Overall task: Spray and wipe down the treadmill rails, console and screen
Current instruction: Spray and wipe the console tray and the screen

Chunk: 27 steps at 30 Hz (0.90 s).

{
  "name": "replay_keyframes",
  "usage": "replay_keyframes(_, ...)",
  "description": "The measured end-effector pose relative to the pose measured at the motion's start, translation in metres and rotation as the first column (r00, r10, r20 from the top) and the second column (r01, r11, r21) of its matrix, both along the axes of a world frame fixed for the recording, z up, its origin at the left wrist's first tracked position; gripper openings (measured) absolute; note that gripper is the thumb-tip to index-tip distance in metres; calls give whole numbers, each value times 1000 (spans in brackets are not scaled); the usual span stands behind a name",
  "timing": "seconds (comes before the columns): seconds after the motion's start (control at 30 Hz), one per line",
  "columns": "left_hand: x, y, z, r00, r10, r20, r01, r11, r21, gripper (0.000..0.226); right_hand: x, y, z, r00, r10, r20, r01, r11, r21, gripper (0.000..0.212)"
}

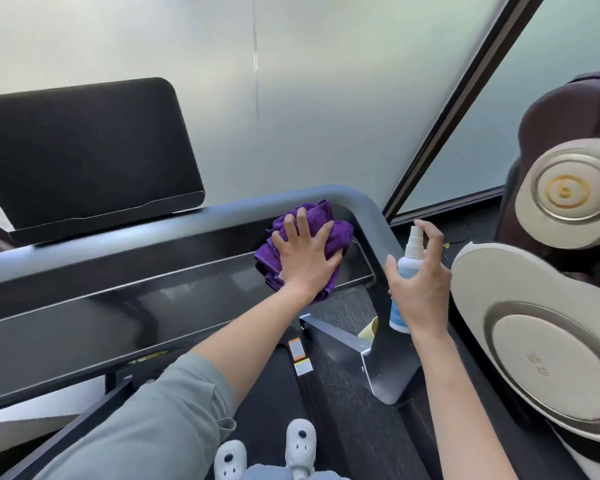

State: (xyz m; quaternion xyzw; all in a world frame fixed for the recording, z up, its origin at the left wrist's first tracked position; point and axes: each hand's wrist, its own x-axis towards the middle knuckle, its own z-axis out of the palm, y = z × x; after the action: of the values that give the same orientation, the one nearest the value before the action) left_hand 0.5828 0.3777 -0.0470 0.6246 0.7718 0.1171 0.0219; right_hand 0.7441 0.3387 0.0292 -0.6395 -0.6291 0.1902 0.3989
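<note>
A crumpled purple microfibre cloth [305, 244] was pressed flat against the right end of the long glossy black console tray [153, 306] by the left hand [303, 258], whose fingers were spread apart and straight over the fabric. The cloth was bunched into the corner where the tray met the rounded grey metal handrail [357, 202], which curved from the front bar down along the right side. Faint reflections were seen on the tray's dark surface.

A slim white and blue plastic spray bottle [407, 271] was held upright by the right hand [420, 285], just beside the rail's right bend; its fingers were curled round the bottle's body, with the forefinger raised over the nozzle.

A dark rectangular screen [84, 150] with rounded corners was mounted above the console at the left, tilted backward. Behind it, a wall of frosted pale glass panels [326, 81] divided by a dark frame was seen. The black treadmill belt [343, 393] lay below, on which a pair of white slippers [267, 452] was stood. At the right, a brown massage chair [568, 133] with cream oval panels stood close beside the treadmill. A grey-green sleeve [153, 427] covered the left upper arm.
</note>
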Motion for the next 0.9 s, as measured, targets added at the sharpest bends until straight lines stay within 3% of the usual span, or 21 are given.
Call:
replay_keyframes(0.17,-2,-8,3,999,-49,11,49,999,1,57,5,-21,4,999,27,-32,-28,999,-34,59)
replay_keyframes(0.27,-28,-34,8,996,-87,30,87,996,-6,54,-3,-30,3,997,70,18,-71,997,37,62)
replay_keyframes(0.4,-78,-85,8,992,32,123,-36,999,37,52,-16,-39,2,999,51,-16,-50,998,42,68)
replay_keyframes(0.53,-104,-108,4,991,77,109,-86,993,81,53,-21,-41,-2,995,58,-76,-56,998,22,70)
replay_keyframes(0.67,-73,-78,8,999,53,11,-53,998,23,57,-16,-35,-5,995,47,-87,-49,999,-14,68)
replay_keyframes(0.9,10,-10,5,998,-57,-3,57,998,-20,61,-1,-34,-13,995,21,-99,-24,999,-23,69)
